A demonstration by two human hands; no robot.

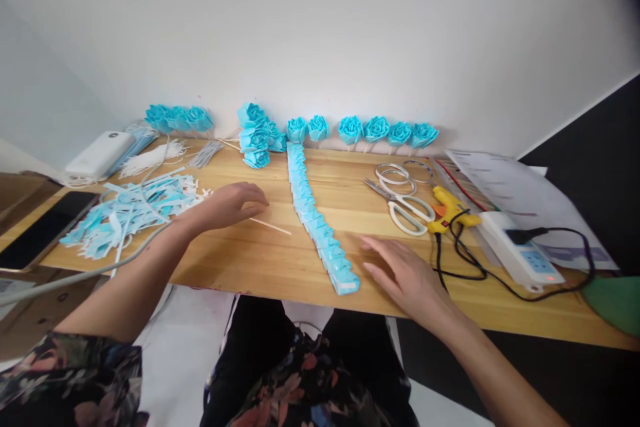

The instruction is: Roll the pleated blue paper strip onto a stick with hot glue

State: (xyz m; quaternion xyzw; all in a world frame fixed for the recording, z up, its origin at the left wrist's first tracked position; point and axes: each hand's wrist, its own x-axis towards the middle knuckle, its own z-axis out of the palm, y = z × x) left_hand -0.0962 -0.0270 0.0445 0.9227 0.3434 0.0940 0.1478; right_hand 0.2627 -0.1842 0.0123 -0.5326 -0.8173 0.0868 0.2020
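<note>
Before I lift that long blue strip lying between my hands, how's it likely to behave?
The blue strip will probably flex or sag rather than stay rigid, since it already lies in a gentle curve. It's likely light, looking built from thin, overlapping folds. Squeezing may crush it, as its zigzag edges look delicate.

Brown wood-grain desk [265, 260], seen from above. Centre: a long curved strip of overlapping pale-blue folded pieces [313, 217]. Left of centre: the left hand [237, 202], a thin pale wooden stick [273, 226] showing beside it, grip unclear. Right of centre: the right hand [403, 273], fingers parted, near the strip's lower end. Upper centre: bright-blue layered-petal flowers [351, 129]. Right: white-handled metal scissors [410, 213] beside a yellow glue gun [447, 209].
</note>
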